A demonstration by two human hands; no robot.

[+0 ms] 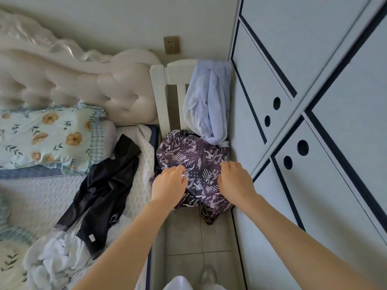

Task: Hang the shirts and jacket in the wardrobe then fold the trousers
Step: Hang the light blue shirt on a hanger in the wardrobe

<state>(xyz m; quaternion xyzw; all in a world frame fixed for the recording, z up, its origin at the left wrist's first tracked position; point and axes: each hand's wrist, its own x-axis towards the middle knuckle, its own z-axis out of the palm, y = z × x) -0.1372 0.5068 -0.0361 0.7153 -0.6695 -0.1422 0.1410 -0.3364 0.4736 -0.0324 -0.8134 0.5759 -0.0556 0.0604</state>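
Floor: pale tiles (184, 237) in a narrow gap between the bed and the wardrobe.
Wall: plain and light (125, 21), with a socket (172, 45) just above the chair back.
Wardrobe: on the right (314, 59), pale doors shut, edged with dark trim and pierced by round holes.
Bed: on the left (41, 193), under a quilted cover, with a tufted cream headboard (83, 80) against the wall.
Pillow: floral print (46, 137), lying at the head of the bed below the headboard.
Chair: white and slatted (160, 95), wedged between the bed's corner and the wardrobe, its back to the wall.
Pale blue shirt: draped over the right side of the chair back (207, 101), hanging down to touch the heap on the seat.
Purple patterned garment: bunched on the chair seat (192, 151), one end spilling over the front edge toward the floor (what kind of garment it is cannot be told).
Black garment: stretched across the bed's near edge (104, 181), just left of the chair.
White cloth: crumpled on the bed (54, 254), at the black garment's lower end.
Left hand: on the left front part of the purple patterned garment (169, 185), fingers curled and pinching a fold of it.
Right hand: on the same garment's right front part (235, 181), fingers bent down into the cloth; the tips are hidden, so a grip cannot be told.
Between the hands: a band of the patterned cloth; the hands are apart.
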